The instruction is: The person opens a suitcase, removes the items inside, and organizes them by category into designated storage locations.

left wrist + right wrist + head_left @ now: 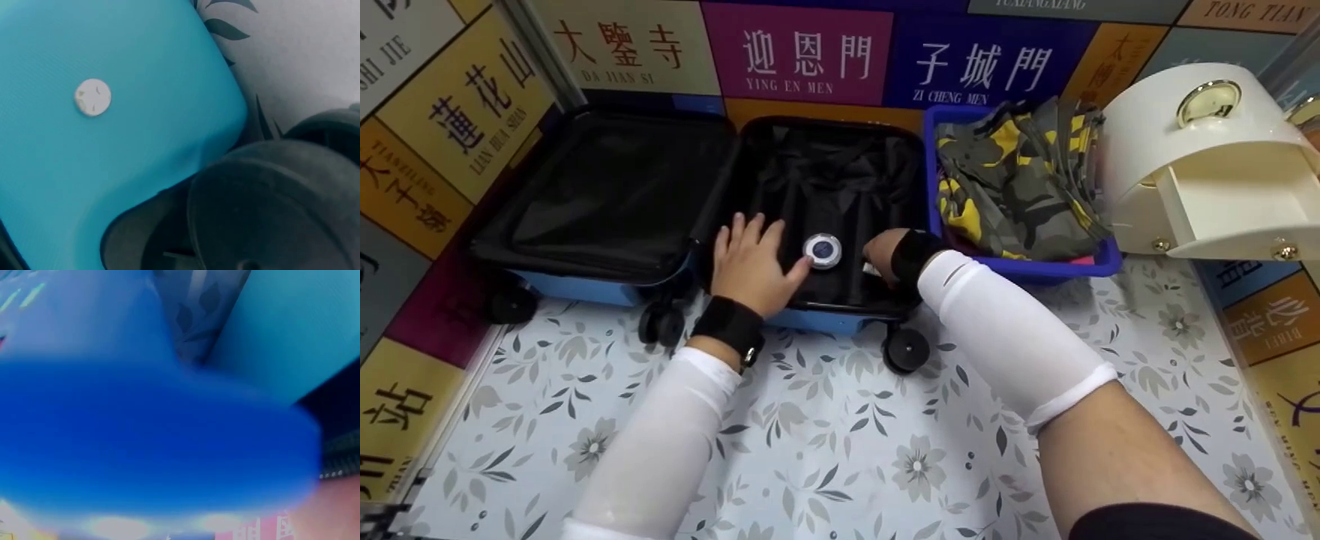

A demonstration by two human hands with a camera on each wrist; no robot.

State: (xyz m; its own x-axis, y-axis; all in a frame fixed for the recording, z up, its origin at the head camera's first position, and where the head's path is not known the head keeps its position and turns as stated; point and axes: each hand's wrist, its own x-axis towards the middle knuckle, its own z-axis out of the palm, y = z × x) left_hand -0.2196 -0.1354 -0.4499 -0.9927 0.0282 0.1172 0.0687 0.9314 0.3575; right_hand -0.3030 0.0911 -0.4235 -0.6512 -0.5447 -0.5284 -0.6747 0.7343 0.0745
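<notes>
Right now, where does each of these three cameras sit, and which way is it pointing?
Head: worn on the head, looking down at the open blue hard-shell suitcase; left hand, right hand and white sleeves show.
Left wrist: close against the suitcase's blue shell and a black wheel; no hand visible.
Right wrist: blurred blue surface; no hand visible.
Head and left wrist share shell and wheel.

Suitcase (825,319) shell: light blue, lined black inside; black wheels below.
Disc (823,250) inside the suitcase: white rim, dark blue centre.
Bin (1099,259) right of the suitcase: bright blue.
Clothes (1012,180) in the bin: grey-green camouflage with yellow patches.
Tabletop (840,450) before the suitcase: white, grey leaf-and-flower print.
Sleeves (1012,330): white, black wristbands.
</notes>
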